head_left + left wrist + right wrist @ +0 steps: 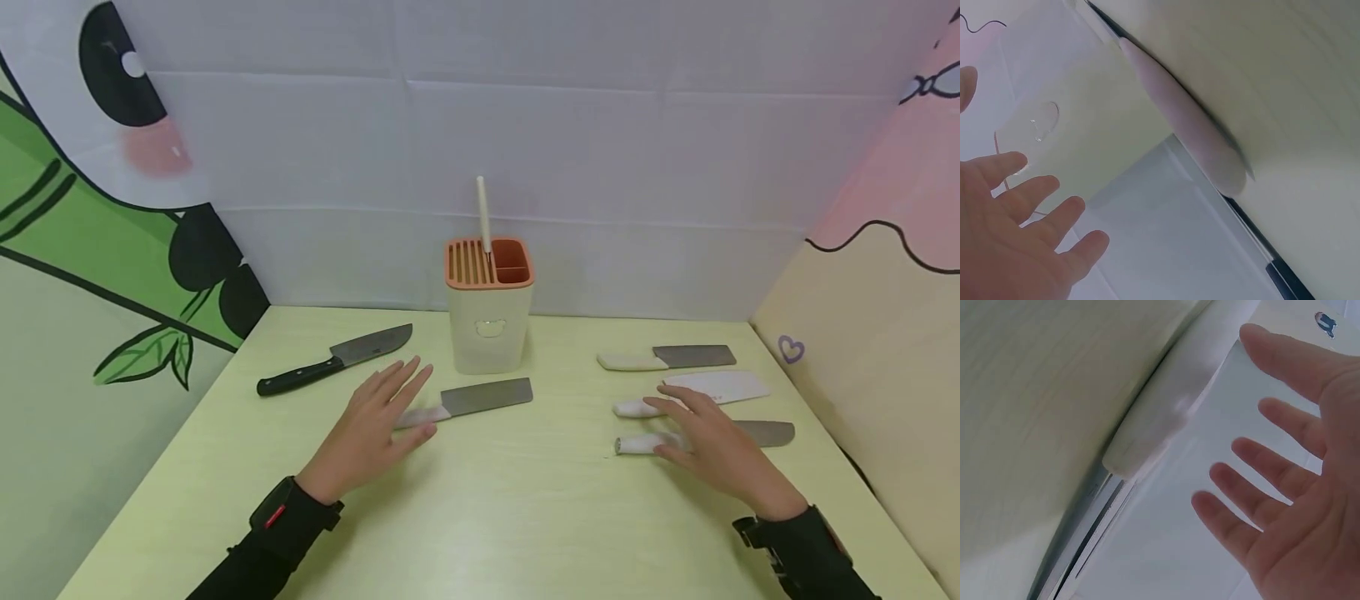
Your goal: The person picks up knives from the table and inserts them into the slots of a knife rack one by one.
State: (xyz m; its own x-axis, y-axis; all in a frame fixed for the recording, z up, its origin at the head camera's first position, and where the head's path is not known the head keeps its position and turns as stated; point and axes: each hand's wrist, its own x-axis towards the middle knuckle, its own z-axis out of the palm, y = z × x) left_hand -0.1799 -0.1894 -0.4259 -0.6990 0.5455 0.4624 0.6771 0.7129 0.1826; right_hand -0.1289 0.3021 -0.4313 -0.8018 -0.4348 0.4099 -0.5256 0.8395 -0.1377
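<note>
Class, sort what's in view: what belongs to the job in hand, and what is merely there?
Likely the job:
pale-handled knife by the left hand
three knives by the right hand
black-handled knife
slotted holder
white handle standing in it

Merely there:
table, as support
wall covering
cartoon at left

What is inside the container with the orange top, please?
One white handle sticks up from the slotted side of the container. Whatever is lower down cannot be made out, because the orange top and cloudy walls cover it.
</note>
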